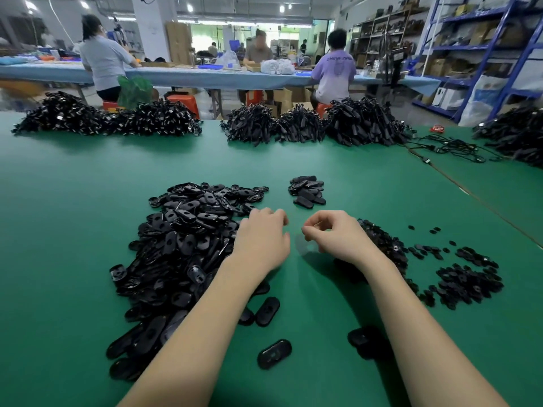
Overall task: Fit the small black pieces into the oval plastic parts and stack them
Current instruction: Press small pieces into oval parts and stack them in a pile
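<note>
A big heap of black oval plastic parts (182, 248) lies on the green table at the left. My left hand (261, 239) hovers at the heap's right edge with its fingers bent downward; nothing shows in it. A mound of small black pieces (382, 245) sits to the right, partly hidden by my right hand (332, 233). That hand's fingers are curled, thumb and forefinger tips nearly meet, and nothing is visible between them. A small stack of oval parts (308, 189) lies beyond both hands.
Loose oval parts (274, 353) lie near the front between my forearms. More small pieces (467, 283) are scattered at the right. Piles of black cables (311, 124) line the table's far edge. People sit at a blue bench (191, 77) behind.
</note>
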Demonstrator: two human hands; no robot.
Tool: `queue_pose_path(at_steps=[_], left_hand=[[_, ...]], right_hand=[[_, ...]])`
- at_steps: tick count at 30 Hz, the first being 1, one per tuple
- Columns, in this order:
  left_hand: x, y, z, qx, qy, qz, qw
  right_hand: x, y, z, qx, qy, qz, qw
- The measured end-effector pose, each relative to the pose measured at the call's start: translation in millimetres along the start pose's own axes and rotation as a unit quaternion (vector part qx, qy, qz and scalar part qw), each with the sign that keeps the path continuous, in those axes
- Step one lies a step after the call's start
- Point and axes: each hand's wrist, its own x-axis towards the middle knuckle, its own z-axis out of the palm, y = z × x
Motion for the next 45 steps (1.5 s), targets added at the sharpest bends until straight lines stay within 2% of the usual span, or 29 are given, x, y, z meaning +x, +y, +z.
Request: queue_pose_path(at_steps=[3, 5, 7, 12, 17, 25, 27, 29, 31, 33, 37, 38, 42, 45], left_hand=[[-2.5, -9.4, 3.3, 0.125, -0.033, -0.031, 0.991], [-6.0, -14.6, 6.2, 0.150, -0.074, -0.049, 0.985], [-8.9, -16.2, 9.6, 0.151, -0.076, -0.051, 0.984], [-8.7, -22.7, 7.0, 0.092, 0.024, -0.065, 0.993], [-10.4, -21.8, 8.8, 0.096, 0.069, -0.072, 0.990], [-12.1, -12.8, 3.5, 0.056, 0.186, -0.015, 0.981], [-12.5, -9.7, 2.2, 0.013, 0.204, 0.002, 0.979], [-14.1, -4.3, 2.2, -0.082, 0.209, 0.001, 0.975], [-15.0, 3.6, 4.3, -0.257, 0.171, -0.031, 0.951], [-13.9, 10.7, 8.4, -0.425, 0.128, -0.075, 0.893], [-10.8, 14.7, 18.8, -0.630, 0.042, -0.156, 0.760], [-11.0, 14.2, 20.5, -0.648, 0.029, -0.164, 0.743], [-13.6, 11.6, 24.8, -0.644, 0.001, -0.188, 0.742], [-14.5, 12.3, 22.3, -0.656, -0.008, -0.198, 0.728]], right_hand=[[-1.6, -0.2, 7.8, -0.031, -0.024, -0.007, 0.999], [-1.6, -0.6, 11.1, -0.044, -0.034, -0.010, 0.998], [-1.4, -0.9, 12.3, -0.057, -0.039, -0.017, 0.997], [-1.8, -1.5, 14.1, -0.067, -0.040, -0.020, 0.997], [-1.9, -1.0, 13.0, -0.068, -0.043, -0.023, 0.996], [-3.5, -2.2, 11.2, -0.052, -0.047, -0.020, 0.997], [-3.9, -2.7, 10.2, -0.051, -0.048, -0.019, 0.997], [-4.3, -3.1, 8.0, -0.045, -0.046, -0.018, 0.998], [-4.3, -3.0, 4.3, -0.042, -0.034, -0.018, 0.998], [-3.1, -1.9, -0.4, -0.060, -0.008, -0.016, 0.998], [0.1, 1.6, -14.7, -0.115, 0.051, 0.000, 0.992], [0.9, 2.7, -19.0, -0.127, 0.055, 0.010, 0.990], [1.9, 6.1, -29.7, -0.214, 0.033, 0.053, 0.975], [-1.3, 5.4, -28.6, -0.260, 0.015, 0.070, 0.963]])
